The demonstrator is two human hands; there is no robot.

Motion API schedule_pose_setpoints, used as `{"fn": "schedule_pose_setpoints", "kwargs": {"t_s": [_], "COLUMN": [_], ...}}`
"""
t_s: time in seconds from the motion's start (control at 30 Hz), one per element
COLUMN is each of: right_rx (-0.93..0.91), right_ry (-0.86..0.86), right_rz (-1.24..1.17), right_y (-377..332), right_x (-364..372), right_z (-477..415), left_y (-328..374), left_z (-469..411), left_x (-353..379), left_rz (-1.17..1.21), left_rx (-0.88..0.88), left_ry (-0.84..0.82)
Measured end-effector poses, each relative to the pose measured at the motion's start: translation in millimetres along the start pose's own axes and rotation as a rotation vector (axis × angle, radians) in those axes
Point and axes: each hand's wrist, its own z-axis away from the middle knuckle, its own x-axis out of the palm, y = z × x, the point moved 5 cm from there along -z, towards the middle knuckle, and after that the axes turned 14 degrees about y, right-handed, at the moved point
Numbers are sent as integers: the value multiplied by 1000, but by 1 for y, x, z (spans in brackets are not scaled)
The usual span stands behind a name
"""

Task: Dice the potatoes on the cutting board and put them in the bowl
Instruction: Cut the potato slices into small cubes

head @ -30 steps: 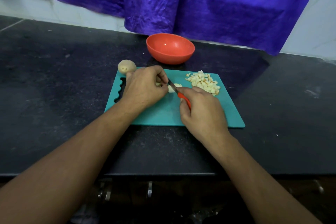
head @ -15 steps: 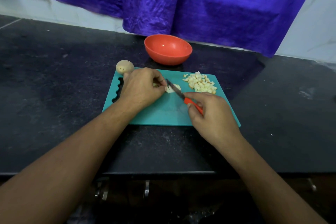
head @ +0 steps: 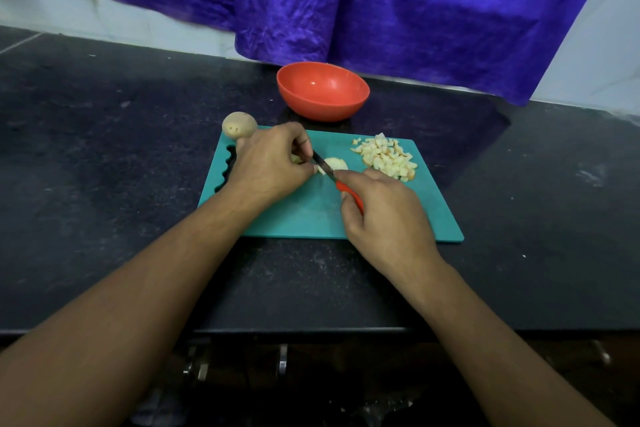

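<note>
Teal, smooth and flat, the rectangular plastic cutting board (head: 304, 215) has a wavy grip slot under the left hand's outer edge. It lies on a black speckled stone counter (head: 104, 166) below crinkled purple cloth (head: 415, 10). The left hand (head: 268, 166) is curled knuckles-up, its fingertips pinching a pale peeled potato piece (head: 335, 164). The right hand (head: 384, 215) is closed around the red handle of a small dark-bladed knife (head: 341, 187), the blade angled toward the left fingertips and onto that piece. Both forearms reach forward, converging. Pale diced potato cubes (head: 386, 158) are heaped just beyond the right hand. A whole round brown-skinned potato (head: 239, 125) sits just past the left hand. A glossy red-orange round bowl (head: 322, 107) stands beyond both.
</note>
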Motion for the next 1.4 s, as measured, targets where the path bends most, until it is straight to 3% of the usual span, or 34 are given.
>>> {"fn": "schedule_pose_setpoints", "kwargs": {"t_s": [0.2,0.4,0.63,0.77,0.9,1.0,1.17,1.4], "right_rx": [-30,202,289,251,174,108,70,110], "right_ry": [-87,8,58,126,71,15,-16,9], "right_rz": [45,-279,-397,-235,9,24,25,22], "right_y": [2,32,41,45,47,46,47,43], "right_x": [-3,-16,-7,-19,-21,-17,-17,-15], "right_z": [2,7,3,0,-2,-3,-3,-1], "left_y": [1,2,3,5,6,5,8,8], "left_z": [1,1,2,2,2,1,2,4], "left_x": [-1,-2,-2,-1,2,3,9,9], "left_rz": [-28,-25,-1,25,12,6,-200,-171], "left_rx": [-2,18,29,57,108,121,224,231], "left_ry": [1,-27,-58,-98,-146,-159,-213,-245]}}
